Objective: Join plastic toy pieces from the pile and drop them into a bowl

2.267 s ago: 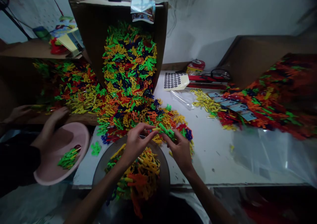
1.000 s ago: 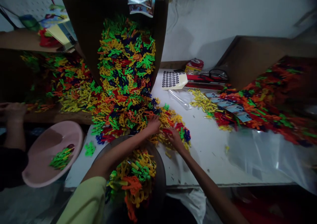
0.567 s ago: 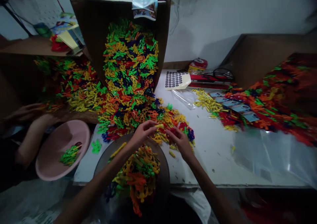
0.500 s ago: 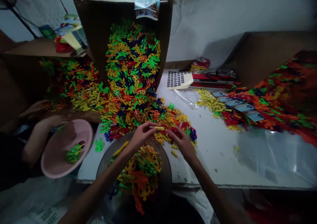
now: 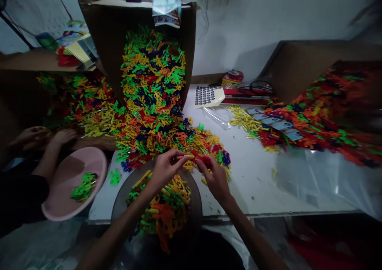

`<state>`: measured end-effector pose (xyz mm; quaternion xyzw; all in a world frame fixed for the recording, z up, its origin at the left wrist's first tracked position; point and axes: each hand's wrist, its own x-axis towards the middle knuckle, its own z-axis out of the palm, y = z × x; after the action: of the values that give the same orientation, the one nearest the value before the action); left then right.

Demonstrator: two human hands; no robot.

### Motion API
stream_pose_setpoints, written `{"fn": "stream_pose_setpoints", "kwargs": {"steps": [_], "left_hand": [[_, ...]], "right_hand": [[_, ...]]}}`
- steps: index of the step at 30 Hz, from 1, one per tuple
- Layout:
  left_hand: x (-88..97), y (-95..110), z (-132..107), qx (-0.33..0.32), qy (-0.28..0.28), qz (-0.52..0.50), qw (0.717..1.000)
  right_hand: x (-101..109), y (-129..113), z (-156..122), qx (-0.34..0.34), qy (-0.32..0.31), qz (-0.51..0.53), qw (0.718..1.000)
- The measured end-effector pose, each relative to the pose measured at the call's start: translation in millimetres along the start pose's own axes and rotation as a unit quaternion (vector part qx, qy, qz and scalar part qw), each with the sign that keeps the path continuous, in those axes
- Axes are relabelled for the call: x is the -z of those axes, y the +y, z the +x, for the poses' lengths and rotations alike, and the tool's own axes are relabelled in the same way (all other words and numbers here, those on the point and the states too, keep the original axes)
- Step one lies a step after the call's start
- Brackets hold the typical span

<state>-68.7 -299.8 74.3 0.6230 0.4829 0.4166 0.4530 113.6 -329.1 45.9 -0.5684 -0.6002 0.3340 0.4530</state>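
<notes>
My left hand (image 5: 164, 169) is closed in a pinch on a small yellow plastic stick (image 5: 188, 156), whose end points right. Close beside it, my right hand (image 5: 216, 179) pinches a red plastic piece (image 5: 205, 161) with an irregular outline. The red piece meets or nearly meets the stick's tip; whether they are joined I cannot tell. Both hands are just above the front of a heap of colourful plastic pieces (image 5: 155, 133). Beneath my left forearm stands a grey, see-through bowl (image 5: 117, 200), filled with orange, yellow and green pieces (image 5: 171, 208).
Behind the heap, a cardboard box (image 5: 100, 35) lies tipped with pieces spilling out. At left are a co-worker's hand (image 5: 64, 136) and a pink basin (image 5: 103, 162). A sticker sheet (image 5: 209, 96), printed cards (image 5: 276, 123) and clear plastic bags (image 5: 310, 178) are on the white table (image 5: 247, 170).
My hands have come closer together, bringing the red piece up to the yellow stick. The co-worker's hands have moved away from above the pink basin. The whole view has shifted slightly.
</notes>
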Motion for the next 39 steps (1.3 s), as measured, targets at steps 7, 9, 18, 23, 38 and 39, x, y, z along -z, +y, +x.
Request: {"fn": "stream_pose_setpoints", "kwargs": {"steps": [7,9,18,23,38,39], "left_hand": [[-0.6,-1.8,2.1,-0.011,0.006,0.014,1.000],[-1.6,-1.7,1.4,-0.030,0.013,0.035,0.999],[5.6,-5.6,4.1,-0.029,0.021,0.035,0.999],[3.2,0.5,1.0,-0.067,0.010,0.064,0.996],[6.4,-4.4,-0.7,-0.012,-0.075,0.023,0.997],[4.8,-4.8,-2.1,-0.033,-0.057,0.050,0.997]], "right_hand": [[-0.7,0.8,-1.8,-0.006,0.031,0.009,0.999],[-0.7,0.8,-1.9,-0.001,0.018,0.013,1.000],[-5.4,0.5,-4.4,-0.024,0.039,0.032,0.998],[-8.2,-3.2,-2.8,-0.020,0.039,0.041,0.998],[-4.1,10.5,-1.4,0.028,-0.037,0.095,0.994],[-6.4,9.1,-1.9,0.029,-0.029,0.082,0.996]]}}
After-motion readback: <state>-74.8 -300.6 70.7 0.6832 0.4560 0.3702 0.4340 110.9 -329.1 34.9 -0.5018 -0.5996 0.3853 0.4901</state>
